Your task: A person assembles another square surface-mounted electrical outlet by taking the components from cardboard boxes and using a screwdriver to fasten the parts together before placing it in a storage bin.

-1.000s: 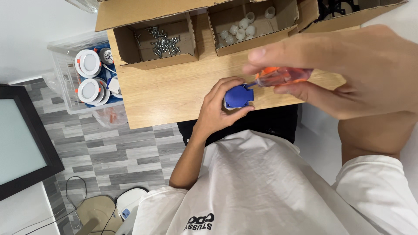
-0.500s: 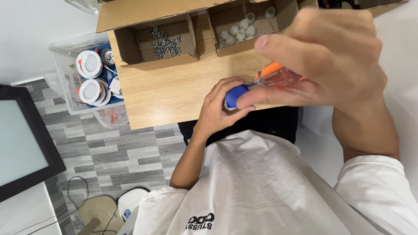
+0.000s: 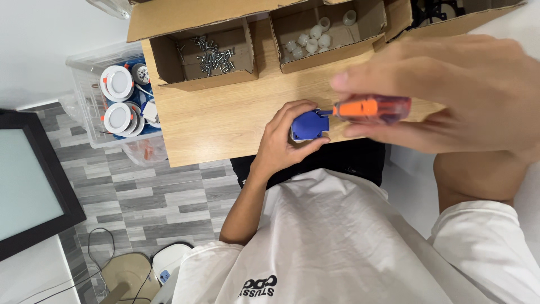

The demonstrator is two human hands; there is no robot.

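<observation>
Both hands are working at the near edge of a light wooden table (image 3: pixel 225 121), close together over one small part. Seated in a white T-shirt, the person is cupping the left hand (image 3: pixel 284 138) around a small blue plastic piece (image 3: pixel 306 125), fingers curled under and over it, holding it just above the table's edge and over the lap. Large and blurred near the camera, the right hand (image 3: pixel 450 93) is pinching an orange-handled screwdriver (image 3: pixel 371 108) between thumb and fingers, the handle lying almost level and the tip end meeting the top of the blue piece; whether the tip is seated in a screw cannot be told.

Along the far side of the table, cardboard boxes are standing open. One box (image 3: pixel 169 56) is holding a scatter of small metal screws (image 3: pixel 212 55); the next box (image 3: pixel 371 22) is holding several small white round parts (image 3: pixel 310 40). Left of the table, a clear plastic bin (image 3: pixel 84 73) is holding round white light fittings (image 3: pixel 117 83). On the grey wood-pattern floor (image 3: pixel 140 197), a dark-framed panel (image 3: pixel 34 186) is leaning at the far left.
</observation>
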